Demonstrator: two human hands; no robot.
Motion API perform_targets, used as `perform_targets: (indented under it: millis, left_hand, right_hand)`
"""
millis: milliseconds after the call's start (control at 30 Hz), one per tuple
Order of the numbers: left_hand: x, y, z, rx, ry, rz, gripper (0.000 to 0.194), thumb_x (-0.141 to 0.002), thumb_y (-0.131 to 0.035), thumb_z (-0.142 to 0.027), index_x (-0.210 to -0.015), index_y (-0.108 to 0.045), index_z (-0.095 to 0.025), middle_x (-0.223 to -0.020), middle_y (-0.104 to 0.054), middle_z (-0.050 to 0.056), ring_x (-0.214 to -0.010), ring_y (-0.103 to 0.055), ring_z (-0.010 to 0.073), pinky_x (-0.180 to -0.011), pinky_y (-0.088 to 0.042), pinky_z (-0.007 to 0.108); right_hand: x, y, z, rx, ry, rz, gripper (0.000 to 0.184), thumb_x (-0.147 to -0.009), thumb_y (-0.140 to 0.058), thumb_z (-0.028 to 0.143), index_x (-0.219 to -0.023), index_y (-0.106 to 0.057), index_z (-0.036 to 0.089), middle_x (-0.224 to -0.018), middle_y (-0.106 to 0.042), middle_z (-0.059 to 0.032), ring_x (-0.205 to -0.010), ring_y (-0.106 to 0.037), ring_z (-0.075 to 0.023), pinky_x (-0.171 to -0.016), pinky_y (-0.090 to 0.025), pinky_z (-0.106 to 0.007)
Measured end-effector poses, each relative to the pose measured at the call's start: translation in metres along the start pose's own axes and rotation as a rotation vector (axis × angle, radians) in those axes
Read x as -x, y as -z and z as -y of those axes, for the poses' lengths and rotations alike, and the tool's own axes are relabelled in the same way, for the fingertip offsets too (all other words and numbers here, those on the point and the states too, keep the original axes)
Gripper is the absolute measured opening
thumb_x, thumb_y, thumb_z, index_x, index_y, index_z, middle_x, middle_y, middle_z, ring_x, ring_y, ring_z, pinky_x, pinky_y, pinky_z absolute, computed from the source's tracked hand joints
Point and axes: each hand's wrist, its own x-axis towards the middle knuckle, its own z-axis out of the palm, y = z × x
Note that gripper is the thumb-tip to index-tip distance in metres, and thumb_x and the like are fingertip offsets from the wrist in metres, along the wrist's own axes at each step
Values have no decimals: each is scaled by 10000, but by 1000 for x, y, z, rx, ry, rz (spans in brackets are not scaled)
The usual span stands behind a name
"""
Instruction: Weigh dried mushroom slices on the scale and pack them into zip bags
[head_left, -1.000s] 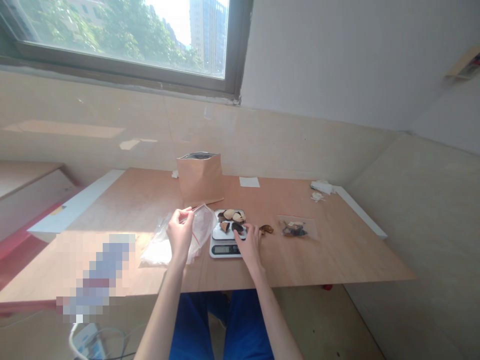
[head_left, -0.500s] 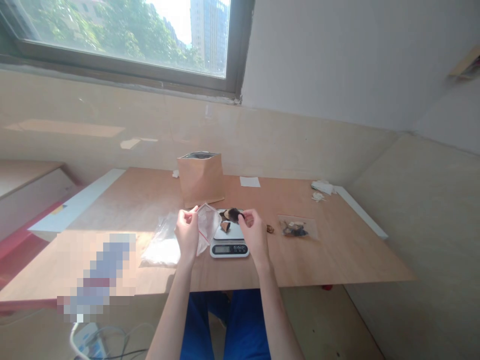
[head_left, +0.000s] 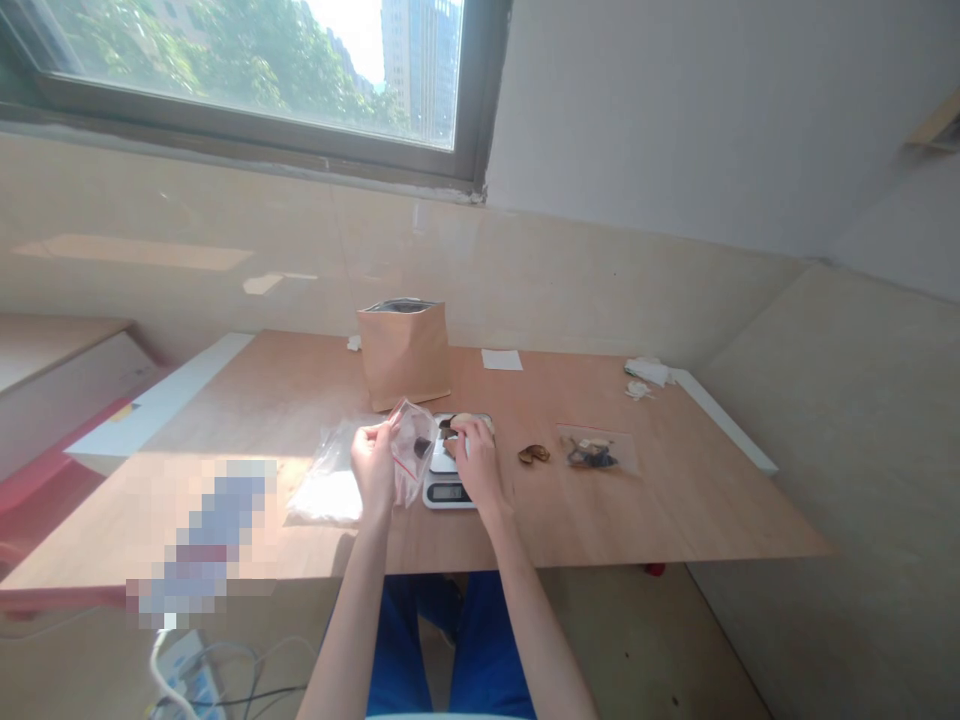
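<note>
My left hand (head_left: 373, 466) pinches the top of a small transparent zip bag (head_left: 411, 452) with a red seal line. A dark piece (head_left: 422, 447) lies inside that bag. My right hand (head_left: 477, 460) is over a white digital kitchen scale (head_left: 448, 491), its fingers down among the brown and tan shell-like pieces (head_left: 466, 423) on the weighing plate. The hand hides part of the pieces and the plate, so I cannot tell if it has hold of one. A loose brown piece (head_left: 533, 454) lies on the table to the right of the scale.
The plywood table (head_left: 675, 510) also bears a kraft paper bag (head_left: 403, 356), a large transparent bag (head_left: 327, 480) with white contents, a flat bag (head_left: 597, 452) of pieces, white paper (head_left: 501, 360) and white tissue (head_left: 647, 372). A blurred patch covers the front left.
The dark piece held in my right hand above the scale now lies inside the small bag. My right hand has moved down onto the scale, and the bag has shifted slightly left.
</note>
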Motion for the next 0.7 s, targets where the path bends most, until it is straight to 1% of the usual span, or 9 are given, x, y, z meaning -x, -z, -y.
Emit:
perform_targets:
  millis: [100, 200, 267, 333, 400, 467, 533, 600, 700]
  left_hand:
    - [2, -1, 3, 85, 91, 26, 235, -673, -619, -346, -750, -501, -158, -812, -639, 49, -838, -624, 181, -755, -477, 334]
    - [4, -2, 1, 132, 127, 13, 216, -686, -608, -315, -758, -465, -170, -857, -641, 55, -876, -629, 185, -760, -487, 346]
    - [5, -1, -1, 140, 135, 11, 198, -696, -595, -291, -751, -445, -174, -874, -637, 53, -892, -628, 183, -758, -492, 343]
    - [5, 0, -3, 116, 132, 10, 195, -707, -585, -290, -741, -429, -177, -879, -628, 48, -896, -625, 184, -745, -497, 341]
    - [4, 2, -4, 80, 133, 4, 202, -717, -577, -305, -737, -420, -180, -868, -618, 42, -887, -622, 185, -721, -503, 339]
    - [3, 2, -4, 60, 140, -2, 207, -721, -574, -316, -741, -417, -182, -837, -605, 33, -868, -620, 182, -698, -504, 329]
    - [3, 1, -2, 62, 141, -2, 216, -708, -588, -315, -744, -420, -183, -789, -589, 16, -830, -620, 170, -685, -500, 311]
    - [3, 0, -1, 65, 130, 3, 233, -689, -609, -313, -741, -423, -184, -738, -568, -7, -778, -617, 153, -679, -493, 291]
    - [4, -1, 1, 49, 114, 7, 248, -675, -624, -320, -738, -426, -184, -688, -531, -37, -693, -595, 121, -648, -479, 260]
  right_hand:
    - [8, -18, -15, 138, 81, 83, 254, -853, -356, 132, -977, -576, 161, -1010, -565, -119, -1002, -519, -224, -896, -433, -384]
    - [14, -26, -20, 213, 109, 129, 253, -845, -369, 131, -1004, -563, 167, -1003, -574, -126, -1002, -518, -246, -883, -439, -416]
    - [16, -26, -20, 189, 95, 140, 241, -844, -369, 134, -984, -561, 172, -966, -581, -118, -967, -534, -244, -858, -452, -411]
    - [15, -20, -18, 101, 46, 102, 215, -839, -389, 150, -972, -555, 178, -958, -584, -107, -952, -543, -231, -851, -456, -392]
    - [11, -10, -10, -19, -26, 16, 198, -824, -439, 180, -995, -541, 182, -977, -589, -96, -927, -551, -213, -835, -462, -365]
    - [4, 3, 2, -130, -91, -65, 212, -816, -483, 226, -1017, -532, 178, -968, -598, -82, -843, -561, -187, -782, -475, -333]
    - [-4, 16, 19, -214, -103, -88, 226, -823, -497, 274, -1023, -535, 178, -940, -604, -61, -753, -555, -155, -731, -477, -297]
    - [-13, 23, 36, -264, -53, -54, 228, -835, -492, 303, -1025, -544, 188, -940, -603, -44, -739, -552, -136, -723, -471, -273]
    - [-23, 22, 50, -277, 75, 73, 246, -843, -494, 316, -1058, -545, 207, -1007, -597, -39, -861, -556, -143, -790, -452, -269]
